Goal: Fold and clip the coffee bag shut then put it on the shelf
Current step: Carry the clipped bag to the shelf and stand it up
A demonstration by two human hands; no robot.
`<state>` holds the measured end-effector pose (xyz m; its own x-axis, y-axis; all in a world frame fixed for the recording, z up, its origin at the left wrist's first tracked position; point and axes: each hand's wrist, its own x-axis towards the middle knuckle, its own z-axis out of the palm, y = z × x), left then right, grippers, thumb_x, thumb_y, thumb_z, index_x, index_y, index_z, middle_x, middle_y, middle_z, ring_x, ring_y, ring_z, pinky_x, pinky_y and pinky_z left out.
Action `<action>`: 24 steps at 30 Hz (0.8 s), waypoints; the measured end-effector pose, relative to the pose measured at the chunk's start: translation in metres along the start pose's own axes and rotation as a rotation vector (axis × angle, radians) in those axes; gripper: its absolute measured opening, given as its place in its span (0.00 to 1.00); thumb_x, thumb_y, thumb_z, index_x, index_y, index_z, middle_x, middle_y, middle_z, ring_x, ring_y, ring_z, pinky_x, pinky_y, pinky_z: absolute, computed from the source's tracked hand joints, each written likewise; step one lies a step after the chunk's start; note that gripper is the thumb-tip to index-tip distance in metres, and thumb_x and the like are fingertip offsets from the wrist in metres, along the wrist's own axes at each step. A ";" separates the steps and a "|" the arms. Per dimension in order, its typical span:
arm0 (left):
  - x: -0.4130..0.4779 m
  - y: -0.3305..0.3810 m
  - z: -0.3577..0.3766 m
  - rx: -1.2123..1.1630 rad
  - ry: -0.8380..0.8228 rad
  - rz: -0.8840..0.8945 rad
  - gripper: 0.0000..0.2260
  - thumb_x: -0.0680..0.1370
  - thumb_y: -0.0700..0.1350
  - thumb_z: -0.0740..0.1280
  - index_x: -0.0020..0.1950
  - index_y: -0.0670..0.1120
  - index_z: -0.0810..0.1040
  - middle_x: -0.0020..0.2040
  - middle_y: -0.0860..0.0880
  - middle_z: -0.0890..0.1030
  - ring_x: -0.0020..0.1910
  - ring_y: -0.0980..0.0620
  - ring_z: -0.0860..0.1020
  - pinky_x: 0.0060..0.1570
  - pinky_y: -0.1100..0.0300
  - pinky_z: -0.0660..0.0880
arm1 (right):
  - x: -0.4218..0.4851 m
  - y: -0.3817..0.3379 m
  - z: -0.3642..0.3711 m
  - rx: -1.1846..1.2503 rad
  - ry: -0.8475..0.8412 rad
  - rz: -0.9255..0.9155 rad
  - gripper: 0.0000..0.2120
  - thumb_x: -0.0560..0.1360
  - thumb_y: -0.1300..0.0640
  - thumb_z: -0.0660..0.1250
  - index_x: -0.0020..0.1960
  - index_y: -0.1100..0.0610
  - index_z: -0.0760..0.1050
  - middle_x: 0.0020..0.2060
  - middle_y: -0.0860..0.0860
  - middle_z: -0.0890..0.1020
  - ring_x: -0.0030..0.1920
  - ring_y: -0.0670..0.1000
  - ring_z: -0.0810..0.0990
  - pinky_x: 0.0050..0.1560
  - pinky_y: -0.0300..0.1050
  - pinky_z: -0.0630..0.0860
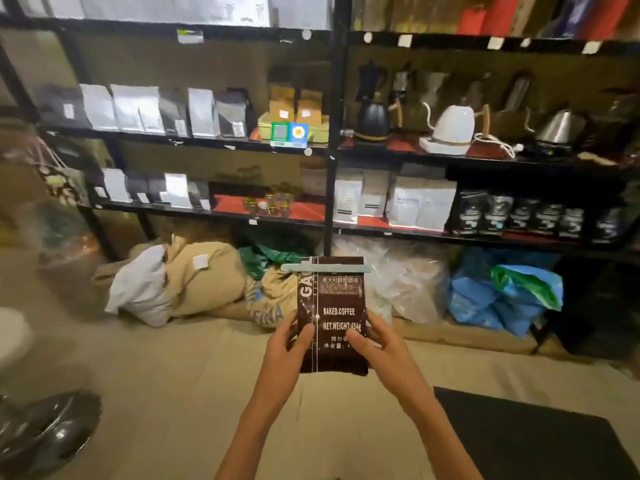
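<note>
Fingers of both hands pinch the lower half of the coffee bag (331,317): the left hand (289,344) has its thumb pressed on the printed front with the other fingers wrapped behind the left edge, and the right hand (375,341) mirrors that hold on the right edge, thumb on the front. Held between them, the dark brown bag stands upright in the air, its base just below the fingertips and clear of the tan surface (173,393) underneath.

Above the fingers, at the bag's top, a pale green clip (325,267) lies straight across the folded mouth, sticking out past both sides. By that showing, folding and clipping look finished, and the step in hand is the carry to the shelf.

Beyond the fingertips lie burlap sacks (207,275) and blue plastic bags (485,299) on the floor, and farther still stands the black shelving (330,133), stocked with rows of pouches and kettles. Next, the bag likely needs lifting forward over the sacks toward a gap among the pouches; the red-lined stretch (301,211) on the lower tier, past the small jars, looks the most open. Setting it down upright calls for keeping the clip level.
</note>
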<state>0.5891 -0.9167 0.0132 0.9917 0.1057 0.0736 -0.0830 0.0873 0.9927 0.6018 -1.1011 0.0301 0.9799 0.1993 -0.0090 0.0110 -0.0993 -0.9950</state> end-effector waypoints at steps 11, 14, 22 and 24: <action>0.202 -0.002 -0.223 0.067 0.446 0.009 0.13 0.81 0.40 0.64 0.58 0.58 0.79 0.53 0.60 0.85 0.52 0.60 0.82 0.45 0.71 0.76 | 0.316 -0.008 0.210 -0.050 -0.457 0.060 0.27 0.72 0.50 0.76 0.68 0.48 0.72 0.57 0.49 0.85 0.57 0.48 0.84 0.54 0.47 0.82; 0.247 -0.010 -0.293 0.060 0.500 0.003 0.14 0.81 0.39 0.64 0.59 0.56 0.79 0.55 0.59 0.85 0.53 0.61 0.82 0.46 0.72 0.76 | 0.380 -0.008 0.278 -0.054 -0.523 0.082 0.22 0.73 0.52 0.75 0.64 0.48 0.73 0.57 0.50 0.85 0.56 0.47 0.84 0.54 0.46 0.82; 0.425 -0.029 -0.431 0.126 0.374 -0.095 0.16 0.80 0.36 0.65 0.67 0.45 0.75 0.61 0.48 0.82 0.58 0.53 0.81 0.51 0.63 0.78 | 0.546 0.000 0.386 0.043 -0.407 0.204 0.12 0.78 0.60 0.68 0.61 0.56 0.73 0.53 0.54 0.85 0.43 0.43 0.87 0.37 0.34 0.80; 0.477 -0.027 -0.445 0.172 0.312 -0.139 0.14 0.80 0.36 0.65 0.65 0.46 0.76 0.58 0.48 0.83 0.57 0.53 0.82 0.51 0.62 0.79 | 0.589 0.001 0.391 0.067 -0.328 0.239 0.12 0.77 0.61 0.70 0.59 0.54 0.75 0.52 0.54 0.86 0.45 0.45 0.87 0.38 0.36 0.81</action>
<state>1.0202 -0.4277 -0.0205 0.9123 0.4037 -0.0686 0.0938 -0.0430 0.9947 1.1008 -0.6023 -0.0149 0.8379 0.4793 -0.2611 -0.2325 -0.1192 -0.9652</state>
